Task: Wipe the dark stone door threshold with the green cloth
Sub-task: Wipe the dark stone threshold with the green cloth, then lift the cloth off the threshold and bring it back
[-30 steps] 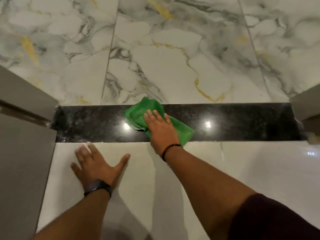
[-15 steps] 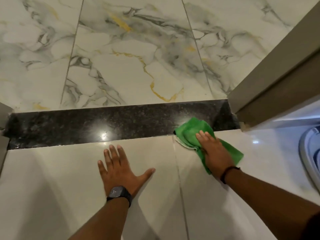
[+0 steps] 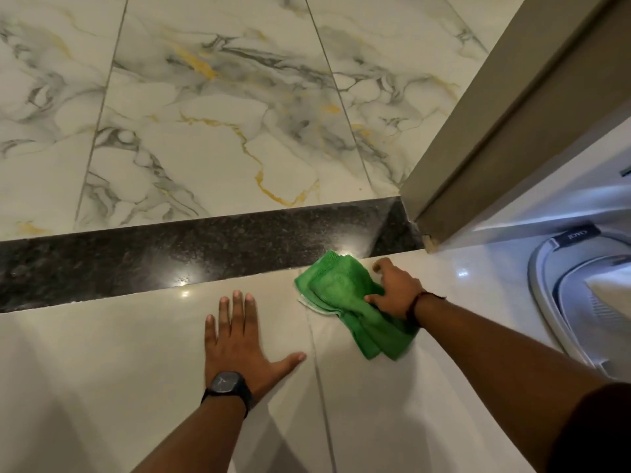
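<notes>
Gripping the green cloth (image 3: 345,302), right hand (image 3: 396,291) fingers clamped (left hand (image 3: 239,343) splayed flat); dark stone threshold (image 3: 170,257) stretches far-left.

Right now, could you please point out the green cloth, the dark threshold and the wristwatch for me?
green cloth (image 3: 336,288): head view, middle of the folded top layer.
dark threshold (image 3: 205,254): head view, bare stone left of the cloth.
wristwatch (image 3: 224,384): head view, centre of the dark face.
</notes>
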Action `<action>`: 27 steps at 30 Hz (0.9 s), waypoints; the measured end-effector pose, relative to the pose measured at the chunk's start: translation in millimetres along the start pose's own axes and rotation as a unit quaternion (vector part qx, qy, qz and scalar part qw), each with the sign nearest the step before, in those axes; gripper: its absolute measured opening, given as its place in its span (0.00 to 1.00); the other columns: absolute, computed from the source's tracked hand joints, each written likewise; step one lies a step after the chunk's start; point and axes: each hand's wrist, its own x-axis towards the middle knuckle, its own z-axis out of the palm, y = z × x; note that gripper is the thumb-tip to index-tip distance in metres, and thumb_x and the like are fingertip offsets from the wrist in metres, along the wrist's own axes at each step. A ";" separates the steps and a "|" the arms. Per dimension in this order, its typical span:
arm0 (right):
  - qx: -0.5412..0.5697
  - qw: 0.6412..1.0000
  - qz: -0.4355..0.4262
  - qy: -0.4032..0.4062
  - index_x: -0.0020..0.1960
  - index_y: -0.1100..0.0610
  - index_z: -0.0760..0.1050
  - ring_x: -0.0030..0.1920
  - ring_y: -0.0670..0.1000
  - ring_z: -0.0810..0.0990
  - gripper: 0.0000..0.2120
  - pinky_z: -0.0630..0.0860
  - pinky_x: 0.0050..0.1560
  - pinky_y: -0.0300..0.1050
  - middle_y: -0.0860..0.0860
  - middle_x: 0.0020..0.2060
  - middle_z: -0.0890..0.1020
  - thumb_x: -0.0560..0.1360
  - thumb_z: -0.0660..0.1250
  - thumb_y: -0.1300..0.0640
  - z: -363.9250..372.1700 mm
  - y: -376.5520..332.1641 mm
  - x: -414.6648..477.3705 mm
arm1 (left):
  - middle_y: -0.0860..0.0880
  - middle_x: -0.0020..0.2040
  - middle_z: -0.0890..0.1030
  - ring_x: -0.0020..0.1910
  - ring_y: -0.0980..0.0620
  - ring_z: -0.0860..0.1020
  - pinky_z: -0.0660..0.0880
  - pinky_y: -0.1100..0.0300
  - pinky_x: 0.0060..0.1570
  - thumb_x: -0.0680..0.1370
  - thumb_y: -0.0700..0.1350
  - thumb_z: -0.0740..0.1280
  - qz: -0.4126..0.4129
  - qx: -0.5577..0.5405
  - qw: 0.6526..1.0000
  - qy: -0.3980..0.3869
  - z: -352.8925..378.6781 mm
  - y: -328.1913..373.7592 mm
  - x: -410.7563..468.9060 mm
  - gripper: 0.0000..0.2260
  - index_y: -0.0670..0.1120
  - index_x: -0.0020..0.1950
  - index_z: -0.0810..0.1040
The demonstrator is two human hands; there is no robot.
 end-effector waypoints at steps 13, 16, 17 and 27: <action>0.186 0.982 -0.010 0.017 0.55 0.58 0.73 0.51 0.59 0.77 0.11 0.75 0.54 0.54 0.58 0.51 0.81 0.73 0.68 0.58 -144.4 -30.1 -127.8 | 0.47 0.80 0.42 0.77 0.45 0.40 0.41 0.48 0.74 0.63 0.81 0.45 0.082 0.033 0.994 -0.069 -189.2 98.8 -44.9 0.52 0.49 0.79 0.49; 0.231 0.973 -0.010 0.019 0.49 0.55 0.72 0.46 0.55 0.76 0.06 0.72 0.47 0.47 0.56 0.48 0.80 0.73 0.68 0.59 -220.7 -22.4 -190.8 | 0.45 0.80 0.45 0.77 0.43 0.43 0.45 0.46 0.74 0.64 0.80 0.45 0.098 0.012 0.993 -0.067 -268.9 148.5 -76.4 0.51 0.48 0.78 0.53; 0.238 0.971 -0.009 0.016 0.47 0.52 0.71 0.44 0.53 0.75 0.07 0.69 0.45 0.44 0.54 0.45 0.79 0.73 0.68 0.59 -244.5 -18.5 -209.4 | 0.45 0.80 0.45 0.77 0.43 0.43 0.46 0.46 0.74 0.64 0.80 0.45 0.104 0.008 0.992 -0.070 -291.4 162.8 -86.6 0.52 0.48 0.78 0.53; 0.249 0.960 0.063 0.113 0.45 0.52 0.72 0.44 0.56 0.76 0.07 0.69 0.45 0.44 0.54 0.43 0.80 0.72 0.70 0.57 -469.9 91.2 -312.8 | 0.48 0.80 0.44 0.77 0.44 0.49 0.51 0.48 0.74 0.68 0.75 0.55 0.180 -0.068 0.977 -0.092 -437.0 355.3 -116.6 0.47 0.49 0.78 0.50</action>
